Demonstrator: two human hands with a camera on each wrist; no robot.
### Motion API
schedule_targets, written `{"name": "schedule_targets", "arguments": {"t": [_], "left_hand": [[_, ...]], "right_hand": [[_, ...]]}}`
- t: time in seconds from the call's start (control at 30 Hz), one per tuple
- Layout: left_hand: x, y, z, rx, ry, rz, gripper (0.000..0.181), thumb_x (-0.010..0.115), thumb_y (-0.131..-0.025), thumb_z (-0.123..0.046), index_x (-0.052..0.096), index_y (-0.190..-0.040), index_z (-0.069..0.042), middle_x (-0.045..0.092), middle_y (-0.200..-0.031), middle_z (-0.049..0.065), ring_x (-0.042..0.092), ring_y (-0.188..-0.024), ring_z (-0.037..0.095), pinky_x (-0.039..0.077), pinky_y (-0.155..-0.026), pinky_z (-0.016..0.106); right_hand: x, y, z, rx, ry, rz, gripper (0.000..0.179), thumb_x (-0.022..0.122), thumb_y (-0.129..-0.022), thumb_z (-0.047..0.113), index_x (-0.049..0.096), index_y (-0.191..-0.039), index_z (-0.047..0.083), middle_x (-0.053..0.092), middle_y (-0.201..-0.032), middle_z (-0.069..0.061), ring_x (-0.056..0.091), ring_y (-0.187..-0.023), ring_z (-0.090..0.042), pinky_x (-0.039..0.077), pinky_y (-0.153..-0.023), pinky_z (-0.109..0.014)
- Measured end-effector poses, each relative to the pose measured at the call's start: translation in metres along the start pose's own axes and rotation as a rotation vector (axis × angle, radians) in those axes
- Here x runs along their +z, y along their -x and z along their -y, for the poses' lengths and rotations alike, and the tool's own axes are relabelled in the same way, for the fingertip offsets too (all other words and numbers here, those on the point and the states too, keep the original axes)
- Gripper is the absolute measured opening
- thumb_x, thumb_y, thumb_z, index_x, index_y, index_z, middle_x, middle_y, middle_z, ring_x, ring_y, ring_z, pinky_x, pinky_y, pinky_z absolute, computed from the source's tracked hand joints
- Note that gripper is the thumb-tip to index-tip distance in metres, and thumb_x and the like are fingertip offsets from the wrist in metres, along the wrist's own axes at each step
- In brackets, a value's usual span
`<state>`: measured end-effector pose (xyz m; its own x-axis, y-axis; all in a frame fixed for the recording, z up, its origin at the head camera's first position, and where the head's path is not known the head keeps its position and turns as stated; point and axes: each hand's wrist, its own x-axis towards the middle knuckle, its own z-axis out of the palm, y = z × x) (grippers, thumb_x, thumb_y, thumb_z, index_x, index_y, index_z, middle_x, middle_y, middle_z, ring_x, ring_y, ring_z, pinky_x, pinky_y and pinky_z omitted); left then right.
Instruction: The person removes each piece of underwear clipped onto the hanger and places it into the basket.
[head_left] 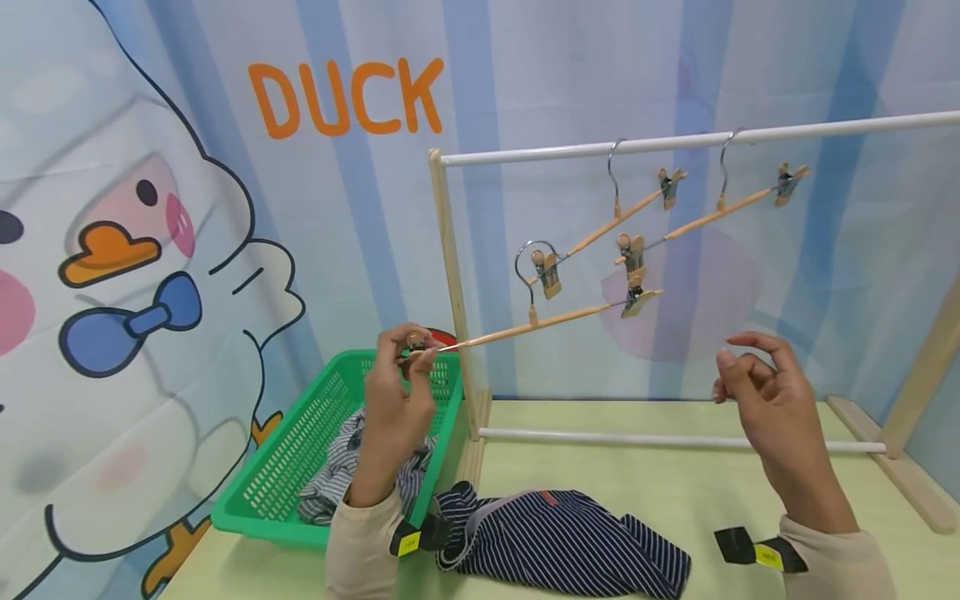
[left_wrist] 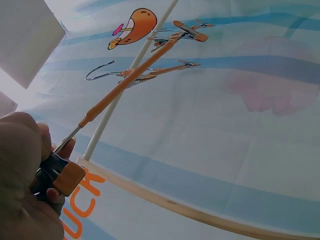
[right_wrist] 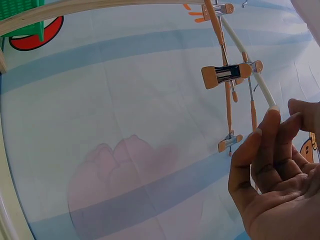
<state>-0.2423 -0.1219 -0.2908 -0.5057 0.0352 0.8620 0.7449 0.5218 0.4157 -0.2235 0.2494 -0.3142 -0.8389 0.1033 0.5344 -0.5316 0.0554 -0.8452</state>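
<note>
My left hand [head_left: 397, 400] grips the clip at the near end of a clip hanger [head_left: 517, 329], its thumb and fingers around the dark and tan clip [left_wrist: 69, 176]. The hanger's orange bar slants up to the right, its metal hook pointing upward and a second clip [head_left: 636, 298] at the far end. That far clip holds nothing. Raised to the right, my right hand [head_left: 772, 412] has loosely bent fingers [right_wrist: 265, 145] and holds nothing; the hanger is apart from it. A navy striped garment [head_left: 577, 542] lies folded on the table below the hands.
Two more clip hangers [head_left: 618, 218] hang from the white rail [head_left: 825, 131] of a wooden-legged rack. On the left, a green basket [head_left: 262, 528] contains striped cloth [head_left: 330, 479]. The rack's lower bar [head_left: 600, 438] crosses the pale table [head_left: 735, 500]. Behind everything hangs a printed curtain [head_left: 525, 75].
</note>
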Motion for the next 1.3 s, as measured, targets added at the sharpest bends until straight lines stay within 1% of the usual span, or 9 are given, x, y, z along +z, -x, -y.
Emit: {"name": "schedule_targets", "arguments": {"t": [0.1, 0.23, 0.43, 0.53, 0.67, 0.87, 1.0, 1.13, 1.3], "left_hand": [[-0.002, 0.000, 0.001, 0.001, -0.016, -0.005, 0.020, 0.052, -0.102, -0.007, 0.051, -0.119, 0.003, 0.063, -0.101, 0.014, 0.050, -0.070, 0.013, 0.039, -0.062, 0.023], [-0.004, 0.001, 0.002, 0.000, -0.024, -0.008, 0.020, 0.052, -0.102, -0.007, 0.051, -0.119, 0.003, 0.062, -0.100, 0.013, 0.048, -0.070, 0.012, 0.039, -0.062, 0.023], [-0.006, 0.002, 0.003, -0.008, -0.032, -0.018, 0.020, 0.052, -0.102, -0.007, 0.051, -0.118, 0.005, 0.061, -0.103, 0.014, 0.048, -0.073, 0.013, 0.043, -0.065, 0.024], [-0.008, 0.002, 0.004, -0.002, -0.044, -0.024, 0.020, 0.052, -0.102, -0.007, 0.051, -0.118, 0.006, 0.061, -0.103, 0.014, 0.047, -0.071, 0.012, 0.042, -0.063, 0.023], [-0.012, 0.002, 0.005, 0.007, -0.069, -0.026, 0.021, 0.052, -0.102, -0.007, 0.051, -0.118, 0.006, 0.061, -0.102, 0.015, 0.047, -0.068, 0.012, 0.040, -0.061, 0.023], [-0.019, 0.002, 0.006, -0.001, -0.117, -0.035, 0.021, 0.053, -0.102, -0.007, 0.051, -0.119, 0.005, 0.062, -0.102, 0.016, 0.045, -0.068, 0.012, 0.039, -0.060, 0.025], [-0.021, 0.002, 0.008, -0.011, -0.138, -0.048, 0.022, 0.054, -0.102, -0.008, 0.051, -0.119, 0.005, 0.062, -0.107, 0.018, 0.047, -0.071, 0.013, 0.040, -0.062, 0.026], [-0.019, 0.001, 0.008, -0.011, -0.132, -0.067, 0.022, 0.054, -0.102, -0.009, 0.051, -0.118, 0.006, 0.063, -0.108, 0.019, 0.054, -0.076, 0.018, 0.044, -0.064, 0.029], [-0.015, -0.001, 0.005, -0.067, -0.116, -0.098, 0.026, 0.054, -0.102, -0.015, 0.051, -0.119, 0.005, 0.063, -0.109, 0.019, 0.058, -0.082, 0.023, 0.046, -0.068, 0.032]], "right_hand": [[0.000, 0.002, 0.000, 0.029, 0.032, 0.004, 0.028, 0.056, -0.102, 0.018, 0.048, -0.129, 0.019, 0.058, -0.073, 0.007, 0.054, -0.069, -0.011, 0.036, -0.063, -0.026], [0.000, 0.003, 0.000, 0.050, 0.043, 0.022, 0.027, 0.057, -0.101, 0.018, 0.048, -0.127, 0.019, 0.057, -0.069, 0.007, 0.051, -0.063, -0.010, 0.028, -0.059, -0.033], [0.001, 0.006, -0.001, 0.057, 0.060, 0.049, 0.024, 0.058, -0.101, 0.015, 0.048, -0.121, 0.019, 0.050, -0.065, 0.007, 0.044, -0.061, -0.013, 0.032, -0.058, -0.031], [0.002, 0.007, -0.002, 0.060, 0.083, 0.060, 0.024, 0.059, -0.100, 0.014, 0.047, -0.121, 0.019, 0.048, -0.064, 0.006, 0.041, -0.059, -0.014, 0.032, -0.058, -0.032], [0.003, 0.007, -0.001, 0.073, 0.141, 0.071, 0.023, 0.059, -0.101, 0.017, 0.046, -0.119, 0.020, 0.047, -0.063, 0.007, 0.037, -0.056, -0.016, 0.031, -0.057, -0.034], [0.004, 0.007, 0.001, 0.090, 0.232, 0.088, 0.021, 0.059, -0.101, 0.021, 0.044, -0.115, 0.022, 0.045, -0.063, 0.008, 0.033, -0.052, -0.018, 0.031, -0.056, -0.037], [0.005, 0.007, 0.000, 0.088, 0.227, 0.108, 0.019, 0.060, -0.100, 0.019, 0.045, -0.112, 0.022, 0.045, -0.063, 0.008, 0.032, -0.052, -0.019, 0.030, -0.055, -0.037], [0.005, 0.007, 0.000, 0.082, 0.242, 0.108, 0.019, 0.060, -0.100, 0.019, 0.045, -0.111, 0.023, 0.042, -0.062, 0.009, 0.031, -0.051, -0.019, 0.030, -0.055, -0.036], [0.013, 0.003, 0.000, 0.066, 0.228, 0.117, 0.019, 0.061, -0.100, 0.018, 0.045, -0.110, 0.022, 0.038, -0.060, 0.008, 0.029, -0.051, -0.018, 0.030, -0.055, -0.036]]}}
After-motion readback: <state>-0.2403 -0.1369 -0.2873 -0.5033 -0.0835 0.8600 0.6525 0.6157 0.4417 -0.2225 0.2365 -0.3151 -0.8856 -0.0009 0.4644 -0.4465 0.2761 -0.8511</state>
